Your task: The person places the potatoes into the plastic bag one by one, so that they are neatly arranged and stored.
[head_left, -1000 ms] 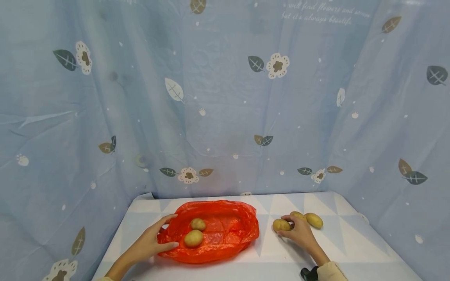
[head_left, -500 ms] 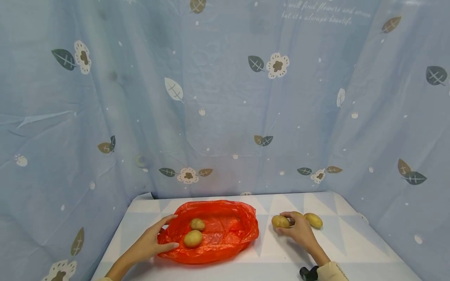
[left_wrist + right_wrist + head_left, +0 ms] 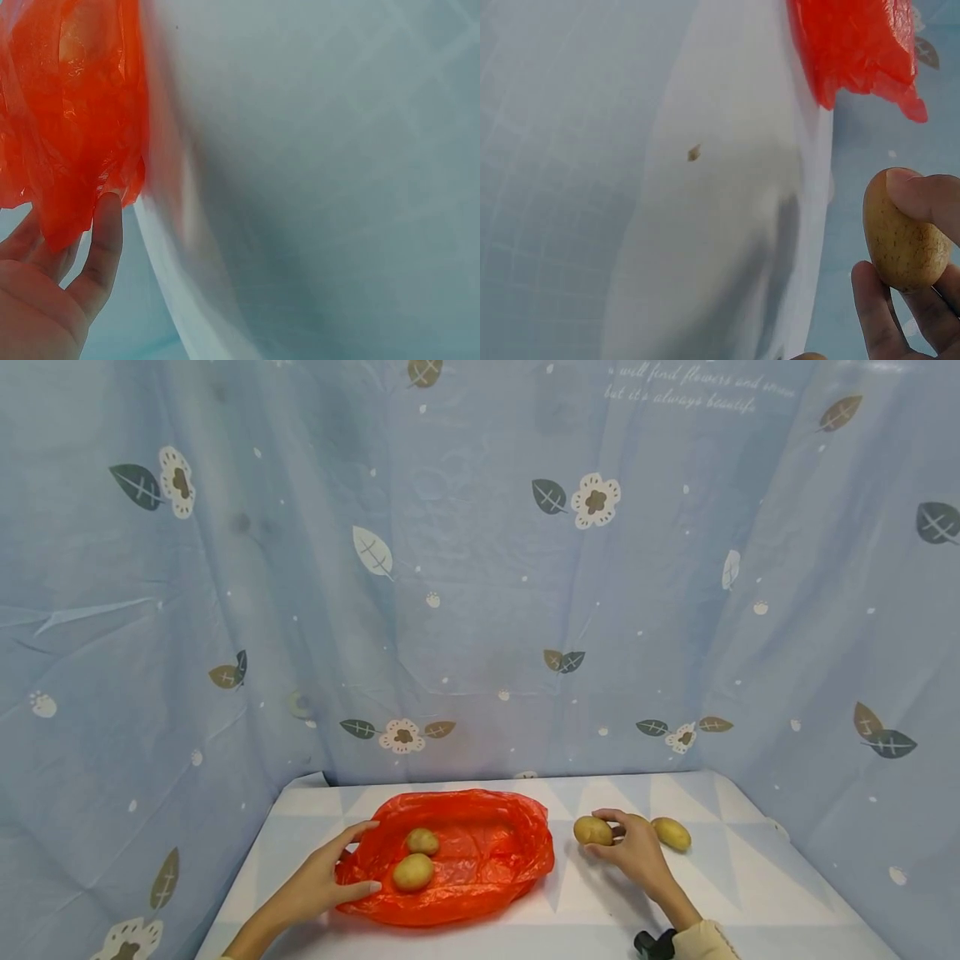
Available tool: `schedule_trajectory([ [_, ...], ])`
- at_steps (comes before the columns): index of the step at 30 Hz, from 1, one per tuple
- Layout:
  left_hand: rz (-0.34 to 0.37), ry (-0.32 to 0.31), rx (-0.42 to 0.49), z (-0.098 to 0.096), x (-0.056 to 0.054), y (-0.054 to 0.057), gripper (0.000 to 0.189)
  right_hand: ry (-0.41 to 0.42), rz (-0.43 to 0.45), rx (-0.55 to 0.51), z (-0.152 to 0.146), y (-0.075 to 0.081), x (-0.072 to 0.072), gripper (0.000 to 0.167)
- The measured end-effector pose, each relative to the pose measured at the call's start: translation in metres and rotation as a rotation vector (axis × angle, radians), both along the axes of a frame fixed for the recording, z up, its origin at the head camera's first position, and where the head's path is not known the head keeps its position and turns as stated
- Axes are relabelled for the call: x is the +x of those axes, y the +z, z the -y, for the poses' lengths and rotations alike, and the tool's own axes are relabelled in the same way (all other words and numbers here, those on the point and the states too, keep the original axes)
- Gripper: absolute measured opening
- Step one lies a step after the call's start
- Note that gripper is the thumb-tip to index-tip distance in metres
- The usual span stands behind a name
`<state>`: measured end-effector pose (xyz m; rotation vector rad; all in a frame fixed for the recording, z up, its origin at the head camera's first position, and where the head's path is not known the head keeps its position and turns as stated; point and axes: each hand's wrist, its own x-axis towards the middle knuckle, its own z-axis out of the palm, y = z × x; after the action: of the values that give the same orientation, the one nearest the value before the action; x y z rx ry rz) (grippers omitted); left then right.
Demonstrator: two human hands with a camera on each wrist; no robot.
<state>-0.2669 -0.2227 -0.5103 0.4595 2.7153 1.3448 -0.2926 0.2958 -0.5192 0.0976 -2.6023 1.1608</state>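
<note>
A red plastic bag [image 3: 502,872] lies spread open on the table, with a larger potato [image 3: 413,872] and a smaller potato [image 3: 423,841] inside at its left. My left hand [image 3: 322,877] holds the bag's left end, thumb on the near side and fingers on the far side; in the left wrist view the thumb [image 3: 105,240] presses the red film. To the right of the bag, my right hand [image 3: 637,856] grips a potato [image 3: 592,831] between thumb and fingers, shown raised in the right wrist view. A loose potato [image 3: 671,834] lies just behind that hand.
The white and pale blue patterned tabletop [image 3: 720,893] runs back to a blue printed curtain [image 3: 480,610], which also hangs along both sides. A black wrist strap [image 3: 655,945] shows on my right wrist. A small brown speck [image 3: 694,153] marks the table cloth.
My right hand has lifted its potato and shifted slightly left and away from me. Another potato behind it has become hidden by the hand. My left hand stays at the bag.
</note>
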Motion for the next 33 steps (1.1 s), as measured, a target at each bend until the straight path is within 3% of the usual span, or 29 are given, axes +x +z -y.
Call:
schedule_trajectory([
  [8,-0.017,-0.017,-0.008,0.000,0.000,0.001,0.085,-0.010,0.035,-0.051,0.005,0.009,0.002,0.056],
  [19,0.005,0.004,-0.014,-0.001,0.001,-0.001,0.086,-0.010,0.025,-0.010,0.015,0.019,0.003,0.058],
  [33,-0.011,-0.007,-0.008,0.000,0.002,0.001,0.085,0.042,0.067,-0.104,0.029,0.027,0.002,0.057],
])
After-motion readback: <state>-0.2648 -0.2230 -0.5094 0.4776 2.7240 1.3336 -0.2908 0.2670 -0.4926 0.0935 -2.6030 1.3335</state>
